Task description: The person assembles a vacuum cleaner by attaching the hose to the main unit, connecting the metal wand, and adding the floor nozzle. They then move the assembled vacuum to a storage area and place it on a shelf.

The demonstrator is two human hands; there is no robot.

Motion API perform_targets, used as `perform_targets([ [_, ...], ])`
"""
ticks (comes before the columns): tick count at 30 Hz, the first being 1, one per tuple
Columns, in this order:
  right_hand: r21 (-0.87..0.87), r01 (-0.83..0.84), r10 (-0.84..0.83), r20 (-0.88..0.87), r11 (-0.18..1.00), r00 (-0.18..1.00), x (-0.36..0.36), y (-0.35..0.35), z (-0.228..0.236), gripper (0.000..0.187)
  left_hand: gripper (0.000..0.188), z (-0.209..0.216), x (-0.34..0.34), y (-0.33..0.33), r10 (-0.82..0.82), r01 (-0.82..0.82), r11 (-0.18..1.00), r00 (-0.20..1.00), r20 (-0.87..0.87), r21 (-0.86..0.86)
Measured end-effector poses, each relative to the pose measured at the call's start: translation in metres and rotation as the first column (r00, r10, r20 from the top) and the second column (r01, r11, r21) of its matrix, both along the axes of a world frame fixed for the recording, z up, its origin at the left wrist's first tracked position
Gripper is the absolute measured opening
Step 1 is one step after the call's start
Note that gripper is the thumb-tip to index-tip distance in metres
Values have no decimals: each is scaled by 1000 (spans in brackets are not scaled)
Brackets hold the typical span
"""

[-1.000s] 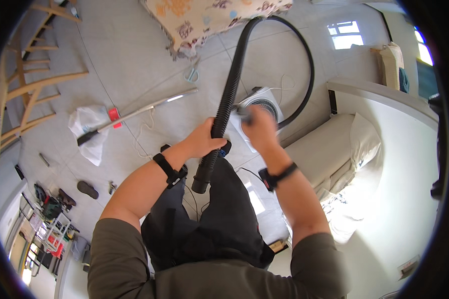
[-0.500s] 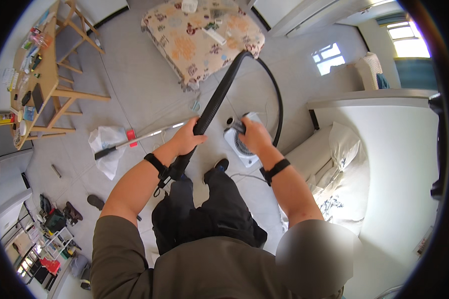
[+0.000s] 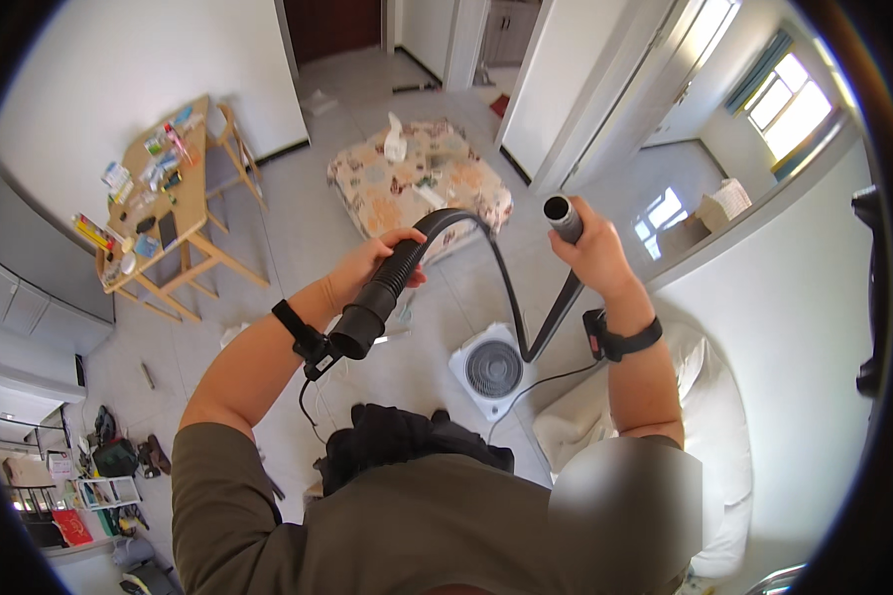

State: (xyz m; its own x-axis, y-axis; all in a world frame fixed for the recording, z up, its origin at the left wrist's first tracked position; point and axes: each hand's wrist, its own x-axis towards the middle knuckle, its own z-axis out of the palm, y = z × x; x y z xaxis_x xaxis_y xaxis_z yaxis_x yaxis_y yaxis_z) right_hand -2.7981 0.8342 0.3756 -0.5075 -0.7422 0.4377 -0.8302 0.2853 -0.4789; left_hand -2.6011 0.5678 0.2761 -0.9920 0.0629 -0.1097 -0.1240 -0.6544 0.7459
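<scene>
My left hand (image 3: 397, 260) is closed around a thick black corrugated vacuum cleaner hose (image 3: 458, 216), just above its wide open cuff (image 3: 359, 327), which hangs toward my body. The hose arches over and runs down in a V, then back up toward my right hand. Raised at the right, my right hand (image 3: 597, 256) grips the other hose end, where a grey tubular fitting (image 3: 564, 216) shows its round opening. Black straps with small devices sit on both my wrists. Below the hose, on the floor, lies a white box fan (image 3: 493, 369) with a round grille.
Ahead stands a low table (image 3: 367, 183) under a floral cloth, with small items on it. A cluttered wooden table (image 3: 193, 188) is at the left, a pale sofa (image 3: 709, 397) at the right. A dark cable (image 3: 541, 377) trails past the fan. Shoes and a rack occupy the lower left.
Both my hands have risen with the hose, and the right one moved farther right. The hose's wide cuff now shows its opening. My view has tilted up, bringing the far doorway in.
</scene>
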Motion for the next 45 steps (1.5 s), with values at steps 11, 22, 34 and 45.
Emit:
perform_targets([
  [11,-407,-389,505,229,826,832,30,-6,171,32,38,190,23,40,573,-624,116,678,-461,-773],
  [22,-522,-681,835,124,514,536,149,-80,239,32,33,277,121,60,264,-863,-312,323,-909,-397],
  [34,-738,-673,988,57,-54,-142,345,-199,245,33,83,284,300,49,321,-649,-672,176,-930,-355],
  [45,-693,-689,959,-10,-212,-285,580,-273,220,39,87,251,481,24,476,-322,-856,-180,-861,-405],
])
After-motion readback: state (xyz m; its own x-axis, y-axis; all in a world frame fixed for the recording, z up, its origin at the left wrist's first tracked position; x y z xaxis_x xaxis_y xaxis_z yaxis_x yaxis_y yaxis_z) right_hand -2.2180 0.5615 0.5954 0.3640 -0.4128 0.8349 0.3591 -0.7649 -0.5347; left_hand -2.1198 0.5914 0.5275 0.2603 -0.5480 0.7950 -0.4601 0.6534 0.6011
